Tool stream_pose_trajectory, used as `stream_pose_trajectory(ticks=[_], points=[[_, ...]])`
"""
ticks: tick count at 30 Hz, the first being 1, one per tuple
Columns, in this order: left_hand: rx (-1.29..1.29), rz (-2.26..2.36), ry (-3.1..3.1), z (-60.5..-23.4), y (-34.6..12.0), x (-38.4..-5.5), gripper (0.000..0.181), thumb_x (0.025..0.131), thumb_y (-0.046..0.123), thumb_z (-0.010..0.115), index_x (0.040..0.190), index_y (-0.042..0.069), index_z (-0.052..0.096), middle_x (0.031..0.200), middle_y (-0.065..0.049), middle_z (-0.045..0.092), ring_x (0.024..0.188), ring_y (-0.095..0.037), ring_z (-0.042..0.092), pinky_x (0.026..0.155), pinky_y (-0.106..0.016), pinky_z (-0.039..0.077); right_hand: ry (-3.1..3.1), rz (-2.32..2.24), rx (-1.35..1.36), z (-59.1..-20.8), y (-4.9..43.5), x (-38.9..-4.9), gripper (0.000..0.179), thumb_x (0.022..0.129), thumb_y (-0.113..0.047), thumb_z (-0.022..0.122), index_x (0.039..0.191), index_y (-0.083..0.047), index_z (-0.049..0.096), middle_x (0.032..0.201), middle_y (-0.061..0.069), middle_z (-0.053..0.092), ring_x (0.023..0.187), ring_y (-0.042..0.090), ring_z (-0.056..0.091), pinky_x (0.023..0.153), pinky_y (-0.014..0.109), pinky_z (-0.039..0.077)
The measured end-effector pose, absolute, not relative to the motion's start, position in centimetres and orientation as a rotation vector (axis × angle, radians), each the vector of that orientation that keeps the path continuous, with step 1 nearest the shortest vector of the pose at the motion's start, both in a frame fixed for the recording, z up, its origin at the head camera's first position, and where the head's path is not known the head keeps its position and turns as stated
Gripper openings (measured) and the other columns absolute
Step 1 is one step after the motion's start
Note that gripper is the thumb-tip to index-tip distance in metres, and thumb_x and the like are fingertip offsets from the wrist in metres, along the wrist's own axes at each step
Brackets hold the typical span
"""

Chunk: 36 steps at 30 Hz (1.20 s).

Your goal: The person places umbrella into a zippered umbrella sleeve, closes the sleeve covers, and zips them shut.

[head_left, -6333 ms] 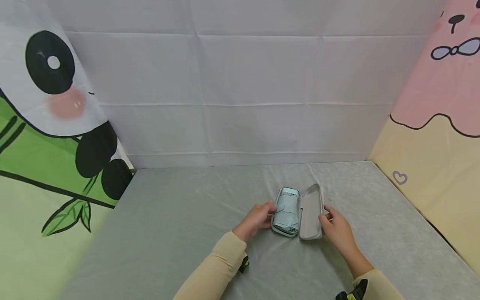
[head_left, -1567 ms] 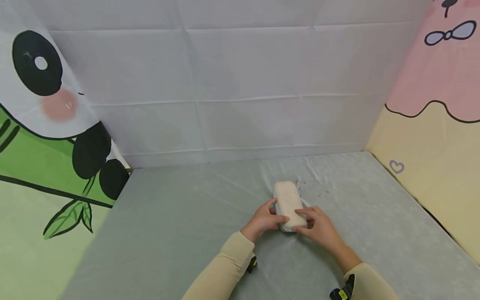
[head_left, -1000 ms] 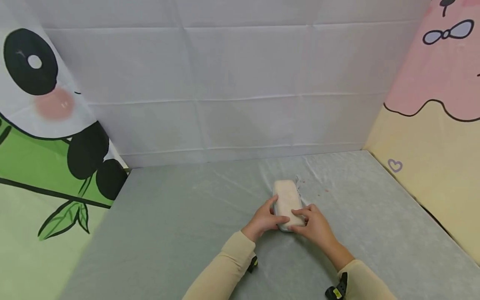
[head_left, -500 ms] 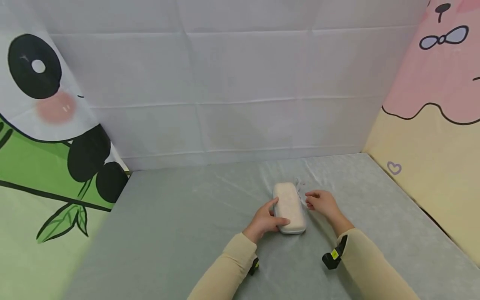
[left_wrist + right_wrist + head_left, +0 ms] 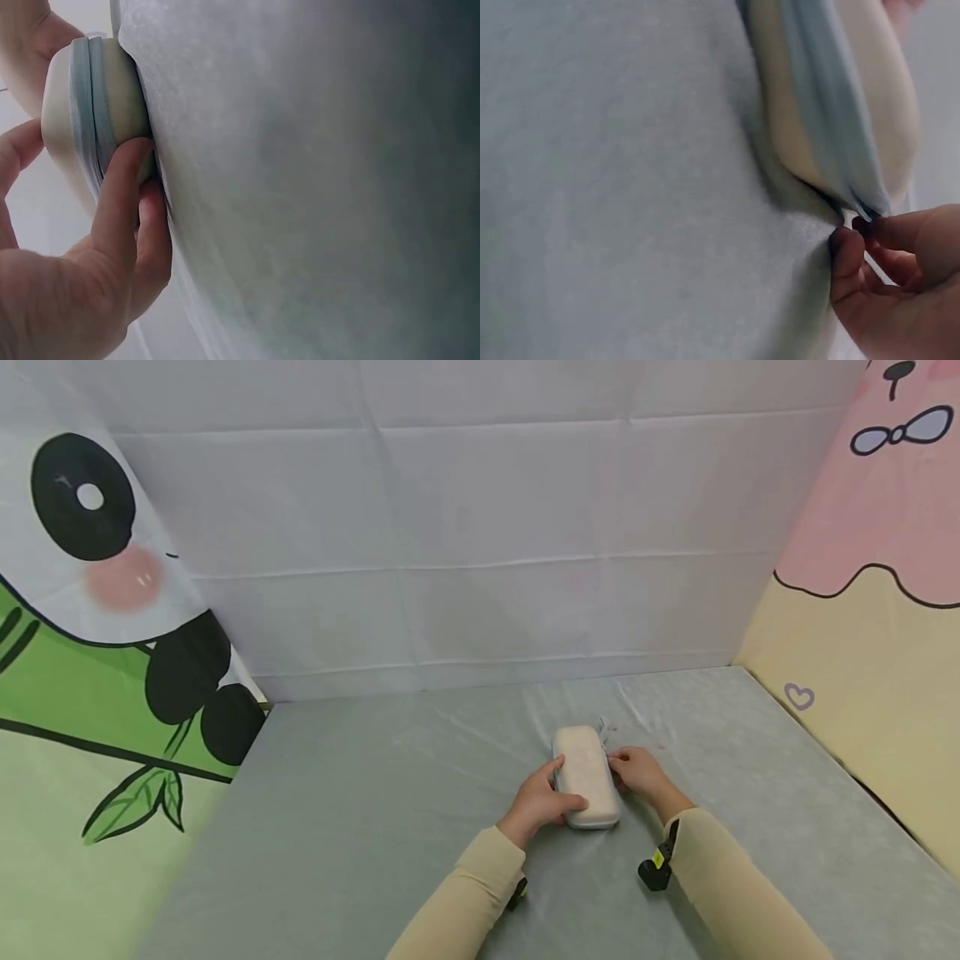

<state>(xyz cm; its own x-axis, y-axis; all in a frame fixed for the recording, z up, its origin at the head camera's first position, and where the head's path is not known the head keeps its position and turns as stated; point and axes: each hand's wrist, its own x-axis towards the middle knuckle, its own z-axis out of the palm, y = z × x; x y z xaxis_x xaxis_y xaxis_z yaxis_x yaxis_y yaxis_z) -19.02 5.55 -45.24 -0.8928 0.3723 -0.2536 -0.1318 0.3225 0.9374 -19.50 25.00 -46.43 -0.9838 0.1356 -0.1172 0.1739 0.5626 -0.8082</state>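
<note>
Head view: A cream, round-cornered oblong case (image 5: 587,768) is seen lying on a grey, plush cloth (image 5: 375,818), between the two hands. It is held at its near left side by the left hand (image 5: 536,802), with the thumb laid over the upper face. The right hand (image 5: 643,774) is placed at the opposite long side, fingertips drawn close together. A thin, pale cord loop (image 5: 603,731) is noted at the far corner, just beyond the right fingertips. The step in hand is judged to be the closing of the case.

Left wrist view: A pale blue fabric zip band (image 5: 84,112) is seen along the side wall, its two strips set close with a dark line between. Fingertips are pressed on the lower half and partly over the band; these are best kept off the track as the slider passes.

Right wrist view: The fingers are narrowed at the band's end, by a dark slit. Whether a pull is pinched cannot be told. A slow, level draw along the seam is recommended, with the halves pressed together and the cord kept clear.
</note>
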Motion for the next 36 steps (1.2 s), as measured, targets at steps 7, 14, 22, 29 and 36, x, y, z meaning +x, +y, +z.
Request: stream_pose_trajectory(ticks=[7,14,22,29,36], points=[[0.213,1.609,2.166,-45.2,5.6,-18.8,0.088,0.068,0.017,0.085,0.144,0.019,0.039,0.103,-0.008,0.055,0.072,-0.018,0.056,0.056,-0.033,0.05,3.053,-1.099,0.099,-46.6,25.0,-19.6,0.018,0.094,-0.004,0.048,0.087,0.006,0.061,0.074,0.01,0.057,0.066,0.022,0.052,0.061,0.037,0.044],[0.204,1.605,2.176,-45.1,5.8,-18.7,0.087,0.068,0.017,0.085,0.143,0.019,0.041,0.091,-0.006,0.053,0.068,-0.018,0.055,0.055,-0.032,0.05,3.052,-1.106,0.094,-46.8,25.7,-19.5,0.018,0.096,-0.007,0.048,0.089,0.005,0.059,0.073,0.009,0.056,0.065,0.021,0.052,0.06,0.035,0.044],[0.191,1.609,2.191,-45.2,5.8,-18.6,0.086,0.068,0.016,0.085,0.142,0.018,0.041,0.094,-0.006,0.054,0.07,-0.017,0.057,0.055,-0.033,0.051,2.628,-1.707,0.407,-46.9,25.4,-19.3,0.023,0.096,-0.006,0.049,0.095,0.015,0.06,0.067,0.006,0.06,0.055,0.009,0.057,0.053,0.024,0.05],[0.202,1.621,2.184,-45.2,5.6,-18.7,0.087,0.068,0.015,0.085,0.143,0.016,0.041,0.096,-0.007,0.055,0.069,-0.017,0.057,0.054,-0.032,0.051,2.2,-2.214,0.632,-47.4,24.9,-19.4,0.028,0.095,0.001,0.047,0.111,0.024,0.052,0.064,0.0,0.059,0.057,0.006,0.057,0.054,0.018,0.05],[0.199,1.613,2.195,-45.2,5.6,-18.6,0.087,0.067,0.015,0.085,0.142,0.017,0.041,0.106,-0.009,0.057,0.066,-0.016,0.057,0.053,-0.031,0.051,2.211,-2.169,0.699,-47.5,24.6,-19.1,0.029,0.097,-0.002,0.046,0.113,0.02,0.053,0.065,-0.001,0.058,0.057,0.005,0.056,0.055,0.018,0.05]])
